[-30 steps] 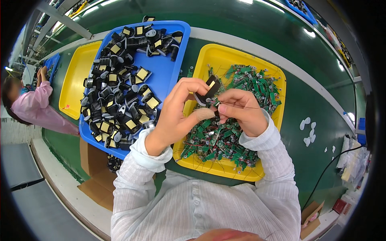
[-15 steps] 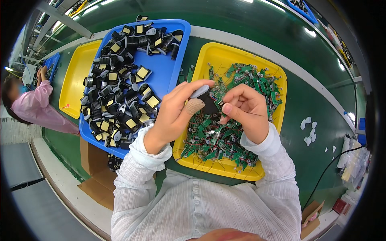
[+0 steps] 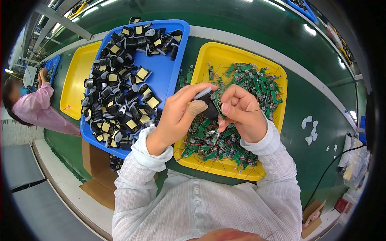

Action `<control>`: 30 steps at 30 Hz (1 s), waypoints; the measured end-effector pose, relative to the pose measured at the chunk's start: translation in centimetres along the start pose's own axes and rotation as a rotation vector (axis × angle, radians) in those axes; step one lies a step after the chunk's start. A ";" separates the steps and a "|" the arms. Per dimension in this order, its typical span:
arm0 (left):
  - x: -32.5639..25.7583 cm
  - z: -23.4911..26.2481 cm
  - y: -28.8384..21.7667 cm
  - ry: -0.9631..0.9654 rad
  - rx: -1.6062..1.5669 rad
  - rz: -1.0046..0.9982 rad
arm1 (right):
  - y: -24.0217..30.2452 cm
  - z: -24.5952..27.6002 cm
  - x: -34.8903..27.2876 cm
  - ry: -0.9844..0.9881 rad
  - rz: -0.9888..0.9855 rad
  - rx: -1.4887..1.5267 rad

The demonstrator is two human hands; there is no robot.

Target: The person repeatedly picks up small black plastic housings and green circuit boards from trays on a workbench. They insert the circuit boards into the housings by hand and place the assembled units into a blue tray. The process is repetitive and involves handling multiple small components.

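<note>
My left hand point(image 3: 175, 114), with a tan bandage on its thumb, is closed around a black plastic housing point(image 3: 208, 108) that has a grey oval cap. Between the thumb and fingers of my right hand point(image 3: 245, 112) is a small green circuit board point(image 3: 217, 103), held against the housing's right side. How far the board sits inside the housing I cannot tell. Both hands are above a yellow tray point(image 3: 257, 173) heaped with green circuit boards point(image 3: 257, 82) and thin wires. To their left, a blue tray point(image 3: 161, 76) holds many black housings point(image 3: 116, 90), some with pale yellow pads.
Another yellow tray point(image 3: 76, 84) lies at the far left, near a person in pink point(image 3: 34, 98). On the green table at right are white oval pieces point(image 3: 309, 130), a black cable point(image 3: 329, 166) and plastic bags point(image 3: 354, 160). A cardboard box point(image 3: 98, 172) stands below the blue tray.
My hands have come slightly closer together, and the circuit board now meets the black housing. The housing has tilted a little in my left hand.
</note>
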State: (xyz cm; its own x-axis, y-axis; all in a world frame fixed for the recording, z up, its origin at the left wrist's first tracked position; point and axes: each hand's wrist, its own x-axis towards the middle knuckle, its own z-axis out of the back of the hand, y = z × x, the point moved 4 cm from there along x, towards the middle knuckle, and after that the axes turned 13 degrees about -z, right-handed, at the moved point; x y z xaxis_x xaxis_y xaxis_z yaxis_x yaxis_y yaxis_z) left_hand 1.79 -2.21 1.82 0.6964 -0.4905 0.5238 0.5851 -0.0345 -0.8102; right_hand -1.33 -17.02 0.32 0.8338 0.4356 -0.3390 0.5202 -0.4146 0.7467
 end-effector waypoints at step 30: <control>0.8 -0.1 -1.4 0.212 0.448 -0.238 | 0.0 0.7 0.0 -0.014 -0.106 -0.203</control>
State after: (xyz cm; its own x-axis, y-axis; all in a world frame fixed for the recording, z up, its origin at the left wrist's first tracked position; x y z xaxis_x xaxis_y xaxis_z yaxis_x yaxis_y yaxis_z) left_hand 1.51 -2.66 3.34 0.4512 -0.6811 0.5767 0.8682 0.1855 -0.4602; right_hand -1.21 -17.55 -0.06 0.7796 0.4569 -0.4284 0.5584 -0.1971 0.8058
